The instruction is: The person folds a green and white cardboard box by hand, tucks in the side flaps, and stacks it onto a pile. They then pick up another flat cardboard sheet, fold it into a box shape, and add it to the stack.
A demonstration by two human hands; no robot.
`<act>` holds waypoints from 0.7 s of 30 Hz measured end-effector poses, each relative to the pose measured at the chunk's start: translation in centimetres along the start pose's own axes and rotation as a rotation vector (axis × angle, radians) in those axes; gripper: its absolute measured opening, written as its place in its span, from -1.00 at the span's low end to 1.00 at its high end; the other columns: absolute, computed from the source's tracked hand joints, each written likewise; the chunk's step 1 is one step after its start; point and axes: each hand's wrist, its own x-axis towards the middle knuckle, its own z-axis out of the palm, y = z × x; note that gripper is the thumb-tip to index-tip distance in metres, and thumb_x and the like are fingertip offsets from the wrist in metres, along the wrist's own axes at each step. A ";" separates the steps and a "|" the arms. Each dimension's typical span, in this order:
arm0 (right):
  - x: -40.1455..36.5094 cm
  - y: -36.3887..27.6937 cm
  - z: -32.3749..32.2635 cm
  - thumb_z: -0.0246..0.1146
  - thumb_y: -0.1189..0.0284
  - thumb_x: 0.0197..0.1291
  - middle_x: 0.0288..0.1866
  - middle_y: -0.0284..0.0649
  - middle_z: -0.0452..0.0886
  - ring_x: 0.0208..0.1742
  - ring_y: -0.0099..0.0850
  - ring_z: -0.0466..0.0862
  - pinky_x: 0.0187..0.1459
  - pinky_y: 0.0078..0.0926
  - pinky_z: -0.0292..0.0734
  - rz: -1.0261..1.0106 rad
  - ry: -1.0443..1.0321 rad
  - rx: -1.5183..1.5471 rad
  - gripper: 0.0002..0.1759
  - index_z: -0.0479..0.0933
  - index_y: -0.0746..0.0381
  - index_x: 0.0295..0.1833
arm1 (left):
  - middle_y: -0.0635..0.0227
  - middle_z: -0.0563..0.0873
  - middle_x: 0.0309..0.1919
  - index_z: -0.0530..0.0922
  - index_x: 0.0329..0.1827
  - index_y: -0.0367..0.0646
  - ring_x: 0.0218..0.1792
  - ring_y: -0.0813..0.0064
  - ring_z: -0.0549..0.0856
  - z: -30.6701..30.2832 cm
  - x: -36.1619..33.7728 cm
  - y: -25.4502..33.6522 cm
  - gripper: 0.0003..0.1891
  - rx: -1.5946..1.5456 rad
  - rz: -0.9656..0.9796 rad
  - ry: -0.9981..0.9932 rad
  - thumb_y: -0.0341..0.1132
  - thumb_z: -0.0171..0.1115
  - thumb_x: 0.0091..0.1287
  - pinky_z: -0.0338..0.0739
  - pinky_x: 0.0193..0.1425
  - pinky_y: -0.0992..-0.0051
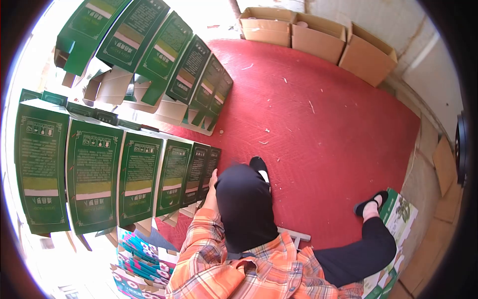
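Note:
My left hand (212,191) reaches forward from an orange plaid sleeve. It touches the near end of a row of green printed cartons (142,179), beside the last narrow carton. My raised knee hides part of this hand, so whether its fingers grip or lie flat cannot be told. The cartons stand side by side with printed panels facing me, and some flaps hang at their lower edges. Behind them is a second row of green cartons (164,52), with open brown flaps. My right hand is out of view.
Red matting (318,119) with small scraps covers the floor. Open brown boxes (318,40) line the far wall. Flattened green-and-white cardboard (398,214) lies under my right foot. Colourful printed packaging (142,264) is stacked at lower left. A grey metal bar (297,234) shows beside my knee.

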 end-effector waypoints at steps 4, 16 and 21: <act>5.8 -3.5 3.8 0.24 0.26 0.19 -0.25 -0.04 0.74 -0.22 -0.10 0.72 -0.23 -0.16 0.55 -0.062 -0.054 0.038 -0.66 0.65 0.29 -0.06 | 0.01 0.54 0.27 0.28 0.49 0.05 0.29 0.21 0.53 0.8 1.2 -0.5 -0.28 0.061 -0.061 0.049 -0.18 0.33 0.23 0.41 0.34 0.33; 13.3 -16.6 14.7 0.24 0.26 0.19 -0.25 -0.04 0.74 -0.21 -0.08 0.71 -0.20 -0.14 0.55 -0.293 -0.242 0.112 -0.65 0.64 0.28 -0.05 | 0.09 0.64 0.18 0.44 0.40 0.23 0.22 0.22 0.61 0.2 3.4 -2.4 -0.45 -0.166 -0.099 0.110 -0.20 0.25 0.30 0.44 0.30 0.35; 14.9 -21.7 20.6 0.23 0.25 0.19 -0.24 -0.03 0.74 -0.21 -0.07 0.71 -0.19 -0.14 0.55 -0.413 -0.331 0.167 -0.65 0.64 0.28 -0.04 | 0.08 0.66 0.15 0.47 0.38 0.22 0.18 0.24 0.64 -1.5 3.8 -1.8 -0.48 -0.108 -0.090 0.178 -0.21 0.25 0.30 0.47 0.26 0.36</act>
